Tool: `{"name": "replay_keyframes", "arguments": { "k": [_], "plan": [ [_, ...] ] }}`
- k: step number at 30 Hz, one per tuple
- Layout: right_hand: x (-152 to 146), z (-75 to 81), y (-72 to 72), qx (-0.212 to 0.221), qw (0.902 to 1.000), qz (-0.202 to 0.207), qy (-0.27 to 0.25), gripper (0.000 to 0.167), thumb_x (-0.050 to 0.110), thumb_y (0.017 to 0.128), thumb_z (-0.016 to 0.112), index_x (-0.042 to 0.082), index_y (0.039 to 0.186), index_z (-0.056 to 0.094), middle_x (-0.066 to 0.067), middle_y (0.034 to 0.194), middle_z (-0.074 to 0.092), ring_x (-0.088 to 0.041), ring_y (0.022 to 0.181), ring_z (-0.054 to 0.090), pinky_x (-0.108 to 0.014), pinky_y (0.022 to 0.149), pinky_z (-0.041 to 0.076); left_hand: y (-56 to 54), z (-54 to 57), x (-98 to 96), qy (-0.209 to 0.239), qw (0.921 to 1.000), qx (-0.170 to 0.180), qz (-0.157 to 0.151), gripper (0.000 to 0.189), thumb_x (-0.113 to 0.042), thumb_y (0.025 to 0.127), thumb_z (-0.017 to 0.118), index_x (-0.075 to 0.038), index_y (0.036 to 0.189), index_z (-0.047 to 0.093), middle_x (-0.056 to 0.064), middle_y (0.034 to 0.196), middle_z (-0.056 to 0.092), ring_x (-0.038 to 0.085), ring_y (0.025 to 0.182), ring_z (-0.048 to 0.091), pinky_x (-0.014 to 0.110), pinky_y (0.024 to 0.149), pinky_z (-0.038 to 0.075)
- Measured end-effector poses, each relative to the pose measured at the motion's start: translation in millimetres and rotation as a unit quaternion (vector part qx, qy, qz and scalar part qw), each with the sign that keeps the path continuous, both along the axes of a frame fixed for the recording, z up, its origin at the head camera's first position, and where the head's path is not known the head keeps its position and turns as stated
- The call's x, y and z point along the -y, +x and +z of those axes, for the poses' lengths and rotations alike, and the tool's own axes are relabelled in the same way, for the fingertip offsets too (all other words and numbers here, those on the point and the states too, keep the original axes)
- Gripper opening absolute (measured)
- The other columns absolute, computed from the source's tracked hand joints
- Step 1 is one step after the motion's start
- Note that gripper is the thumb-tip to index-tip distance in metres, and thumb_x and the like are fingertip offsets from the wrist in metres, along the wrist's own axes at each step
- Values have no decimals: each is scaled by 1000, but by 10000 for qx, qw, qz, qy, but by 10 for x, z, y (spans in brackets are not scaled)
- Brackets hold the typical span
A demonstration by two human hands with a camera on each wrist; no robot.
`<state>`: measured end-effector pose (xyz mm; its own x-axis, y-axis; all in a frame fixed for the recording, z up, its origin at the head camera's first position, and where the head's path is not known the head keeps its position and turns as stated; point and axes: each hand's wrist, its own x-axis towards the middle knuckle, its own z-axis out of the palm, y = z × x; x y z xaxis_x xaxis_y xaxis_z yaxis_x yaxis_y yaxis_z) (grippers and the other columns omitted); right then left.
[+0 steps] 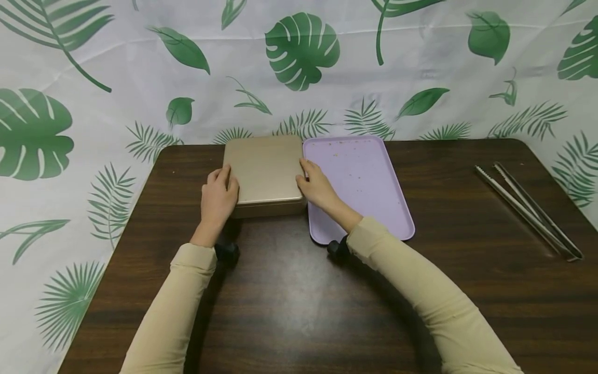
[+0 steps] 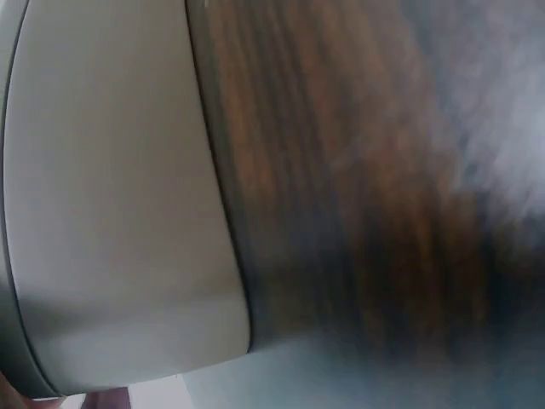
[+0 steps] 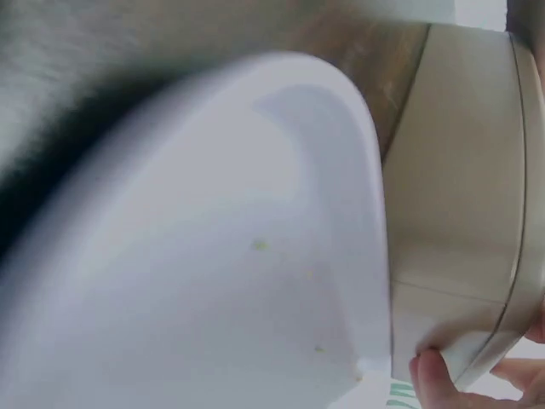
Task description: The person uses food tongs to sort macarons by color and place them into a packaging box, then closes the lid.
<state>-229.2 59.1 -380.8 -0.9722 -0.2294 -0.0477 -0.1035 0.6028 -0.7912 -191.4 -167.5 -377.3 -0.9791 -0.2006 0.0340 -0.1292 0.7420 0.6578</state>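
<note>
A gold rectangular tin box (image 1: 263, 169) with its lid on sits at the back of the table, left of the purple tray. My left hand (image 1: 218, 193) grips the left side of the tin near its front corner. On the opposite side, my right hand (image 1: 320, 186) holds the right edge, its wrist above the tray. The right wrist view shows fingertips (image 3: 434, 379) against the tin's side (image 3: 460, 170), close to the lid seam. In the left wrist view the tin's front wall (image 2: 119, 187) fills the left part, and most of that hand is out of frame.
The purple tray (image 1: 364, 197), dotted with crumbs, lies flat right beside the tin. Metal tongs (image 1: 537, 213) rest spread at the far right of the dark wooden table (image 1: 280, 311). A leaf-patterned white cloth (image 1: 350, 78) hangs behind the table.
</note>
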Motion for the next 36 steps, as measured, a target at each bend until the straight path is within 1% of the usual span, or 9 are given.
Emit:
{"name": "replay_keyframes", "arguments": {
  "k": [3, 6, 8, 11, 17, 21, 27, 31, 36],
  "plan": [
    [4, -13, -73, -76, 9992, 234, 309, 57, 22, 98, 40, 8, 152, 26, -21, 158, 19, -31, 147, 20, -40, 122, 17, -27, 7, -2, 146, 9998, 95, -127, 54, -28, 100, 32, -13, 151, 31, 20, 151, 31, 48, 129, 38, 58, 107, 32],
    [14, 28, -79, -47, 9981, 425, 445, 58, 20, 99, 39, 4, 152, 22, -22, 159, 13, -31, 149, 14, -40, 122, 12, -48, 7, -6, 305, 9992, 190, -168, 55, -27, 99, 31, -13, 152, 28, 20, 151, 29, 44, 133, 37, 58, 110, 30],
    [29, 96, -56, 92, 9970, 517, 568, 59, 18, 99, 39, 0, 152, 18, -23, 159, 10, -33, 149, 11, -42, 122, 11, -63, 9, -9, 318, 9990, 254, -163, 56, -28, 98, 30, -15, 153, 27, 19, 152, 29, 42, 135, 37, 58, 111, 29],
    [39, 149, -20, 111, 9956, 585, 729, 60, 19, 100, 39, -1, 152, 16, -24, 159, 9, -35, 149, 11, -44, 122, 12, -87, 19, -4, 186, 9991, 349, -159, 57, -29, 97, 29, -17, 153, 25, 18, 153, 28, 42, 136, 36, 59, 111, 28],
    [70, 168, -18, 24, 9945, 523, 903, 61, 23, 100, 41, 0, 152, 19, -25, 157, 16, -35, 148, 17, -43, 121, 16, -124, 27, 25, -173, 9985, 515, -109, 58, -33, 97, 28, -22, 154, 23, 15, 154, 29, 44, 133, 39, 61, 107, 31],
    [85, 170, -32, -62, 9939, 487, 991, 62, 24, 99, 44, 0, 151, 20, -25, 158, 10, -36, 148, 15, -44, 121, 18, -146, 14, 30, -371, 9983, 438, -108, 58, -34, 97, 27, -22, 154, 23, 14, 155, 29, 43, 133, 41, 61, 106, 33],
    [91, 190, -37, -201, 9900, 630, 1247, 63, 23, 99, 42, -3, 151, 18, -19, 160, 6, -31, 149, 12, -42, 121, 17, -178, 3, 22, -766, 9963, 243, -317, 58, -31, 98, 25, -14, 153, 24, 10, 160, 20, 38, 138, 37, 59, 107, 35],
    [86, 197, -47, -226, 9873, 767, 1375, 62, 23, 100, 40, -4, 151, 17, -19, 160, 6, -31, 149, 12, -42, 121, 16, -185, 8, 32, -925, 9943, 257, -468, 57, -30, 98, 24, -15, 154, 23, 12, 161, 18, 40, 138, 37, 59, 107, 34],
    [77, 186, -66, -127, 9858, 844, 1447, 62, 26, 101, 39, -3, 151, 16, -18, 161, 6, -29, 150, 11, -42, 121, 16, -202, 1, 50, -1055, 9925, 336, -517, 58, -31, 98, 23, -16, 154, 23, 12, 160, 18, 42, 135, 39, 60, 106, 35]
  ]
}}
